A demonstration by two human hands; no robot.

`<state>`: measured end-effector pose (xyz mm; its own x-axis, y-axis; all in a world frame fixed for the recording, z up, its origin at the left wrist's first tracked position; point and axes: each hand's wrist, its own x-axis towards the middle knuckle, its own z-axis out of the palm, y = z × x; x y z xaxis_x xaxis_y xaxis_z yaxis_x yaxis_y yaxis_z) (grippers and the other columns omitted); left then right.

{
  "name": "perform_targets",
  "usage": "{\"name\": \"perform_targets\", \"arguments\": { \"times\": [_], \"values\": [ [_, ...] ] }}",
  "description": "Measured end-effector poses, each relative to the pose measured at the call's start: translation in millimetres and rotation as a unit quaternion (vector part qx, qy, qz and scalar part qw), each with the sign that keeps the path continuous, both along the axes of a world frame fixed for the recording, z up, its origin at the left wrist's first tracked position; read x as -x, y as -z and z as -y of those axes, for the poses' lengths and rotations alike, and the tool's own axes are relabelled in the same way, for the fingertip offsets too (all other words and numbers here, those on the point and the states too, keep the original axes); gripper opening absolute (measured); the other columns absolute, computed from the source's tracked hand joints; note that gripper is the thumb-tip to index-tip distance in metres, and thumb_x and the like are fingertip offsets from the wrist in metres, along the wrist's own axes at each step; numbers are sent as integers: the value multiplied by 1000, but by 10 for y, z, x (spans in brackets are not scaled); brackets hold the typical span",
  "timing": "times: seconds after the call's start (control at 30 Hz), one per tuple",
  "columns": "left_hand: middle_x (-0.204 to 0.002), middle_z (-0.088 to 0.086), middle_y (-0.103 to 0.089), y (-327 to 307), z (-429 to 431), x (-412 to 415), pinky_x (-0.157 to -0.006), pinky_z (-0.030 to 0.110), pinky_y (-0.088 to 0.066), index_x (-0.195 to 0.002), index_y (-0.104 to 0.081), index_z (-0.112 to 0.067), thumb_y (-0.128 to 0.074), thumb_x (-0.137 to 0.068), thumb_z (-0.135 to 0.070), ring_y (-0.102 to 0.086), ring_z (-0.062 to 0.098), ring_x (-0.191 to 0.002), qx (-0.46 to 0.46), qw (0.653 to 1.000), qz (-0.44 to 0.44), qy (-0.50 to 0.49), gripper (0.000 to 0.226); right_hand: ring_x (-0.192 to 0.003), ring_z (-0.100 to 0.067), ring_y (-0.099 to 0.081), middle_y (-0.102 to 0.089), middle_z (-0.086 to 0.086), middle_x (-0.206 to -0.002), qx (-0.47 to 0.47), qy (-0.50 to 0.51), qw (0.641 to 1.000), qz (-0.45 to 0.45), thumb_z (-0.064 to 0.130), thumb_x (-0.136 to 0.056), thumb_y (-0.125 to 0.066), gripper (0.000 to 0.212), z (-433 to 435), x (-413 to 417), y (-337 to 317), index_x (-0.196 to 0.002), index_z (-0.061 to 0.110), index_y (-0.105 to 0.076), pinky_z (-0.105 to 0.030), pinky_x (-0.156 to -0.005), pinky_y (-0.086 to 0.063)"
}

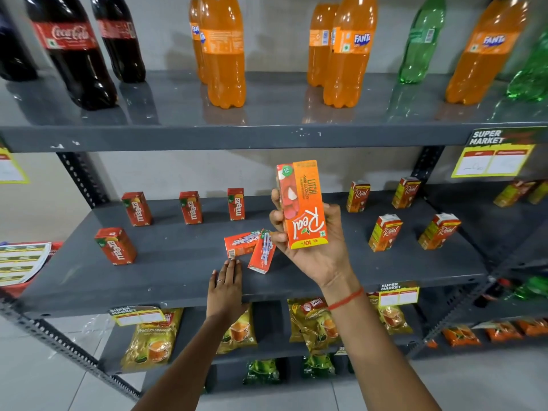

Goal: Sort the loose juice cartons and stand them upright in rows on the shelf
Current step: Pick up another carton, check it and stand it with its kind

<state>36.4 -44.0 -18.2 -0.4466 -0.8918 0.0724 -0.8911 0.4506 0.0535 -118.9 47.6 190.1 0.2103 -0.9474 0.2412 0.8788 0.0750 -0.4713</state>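
Grey shelf [166,280] carries sorted rows; her right hand [314,244] has its fingers clamped on a litchi carton [302,203]. It belongs upright beside the orange cartons [385,232] at right, while her left hand [225,283], fingers together and flat, nears two fallen cartons [250,247].

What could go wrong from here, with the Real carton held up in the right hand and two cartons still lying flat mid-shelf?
1. The Real litchi carton in the right hand could land among the Maaza cartons on the left; the standing Real cartons are on the right.
2. The left hand lies flat by the two toppled cartons, near the shelf's front edge; a careless sweep might push them off.
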Motion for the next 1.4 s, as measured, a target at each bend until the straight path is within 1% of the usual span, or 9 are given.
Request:
{"name": "perform_targets", "arguments": {
  "times": [0.13,0.23,0.43,0.63,0.8,0.9,1.07,1.23,1.4],
  "values": [
    [-156,12,-1,8,-24,-54,-113,42,3,-145,3,-9,-62,-81,-46,2,28,-142,-2,1000,1,-4,99,-87,-19,-68,-62,-12,-117,-104,58,987,-106,39,-72,-65,64,-35,15,-27,-128,11,-49,-28,-61,-57],
    [-156,11,-1,11,-39,-13,-112,41,5,-145,3,-9,-61,-82,-47,2,27,-142,-2,1000,4,0,98,-92,-21,-64,-65,-6,-103,-119,103,961,-227,14,-73,-65,36,-97,89,-61,-107,23,-56,-27,-65,-58],
    [-156,12,-4,20,-26,7,-114,43,0,-145,1,-9,-62,-81,-46,0,27,-142,1,1000,0,2,98,-100,-21,-62,-60,-3,-107,-94,300,814,-487,7,-78,-69,41,-95,145,-49,-113,21,-52,-38,-80,-57],
    [-155,13,-6,57,-10,5,-114,43,-1,-145,-2,-8,-64,-79,-46,-3,28,-142,12,1000,-1,4,98,-63,-3,-66,-72,9,-70,-111,377,846,-359,21,-82,-65,6,-51,89,-34,-86,18,-62,-21,-58,-49],
    [-155,13,-11,72,-5,13,-114,43,-5,-145,-6,-8,-68,-77,-44,-7,28,-142,18,1000,-12,6,99,-85,-16,-70,-69,-1,-98,-159,274,919,-235,51,-78,-53,47,-90,-69,22,-115,23,-52,-37,-79,-57],
    [-155,12,-9,73,-8,11,-114,43,-4,-145,-4,-8,-66,-78,-44,-5,27,-142,16,1000,-10,5,98,-89,-21,-70,-71,-5,-105,-151,255,913,-279,66,-73,-52,68,-99,-120,32,-126,23,-47,-42,-81,-58],
    [-155,13,-12,70,-11,10,-114,44,-5,-145,-5,-8,-69,-76,-42,-7,28,-142,16,1000,-14,3,100,-76,-16,-70,-73,0,-84,-156,198,905,-342,59,-89,-22,54,-227,-105,-127,-109,24,-57,-37,-78,-56],
    [-152,14,-21,86,-3,17,-114,44,-6,-144,-16,-9,-71,-74,-42,-15,29,-140,24,1000,-14,0,95,-102,-27,-64,-66,-13,-117,-133,184,907,-355,52,-93,-25,51,-458,-137,-448,-121,22,-55,-47,-93,-51],
    [-151,14,-25,80,-8,19,-114,43,-7,-143,-19,-10,-69,-75,-45,-17,29,-140,25,1000,-16,-3,91,-83,-20,-69,-71,-9,-104,-84,174,920,-341,54,-86,-32,50,-584,-120,-597,-114,23,-59,-40,-81,-56]
  ]
}}
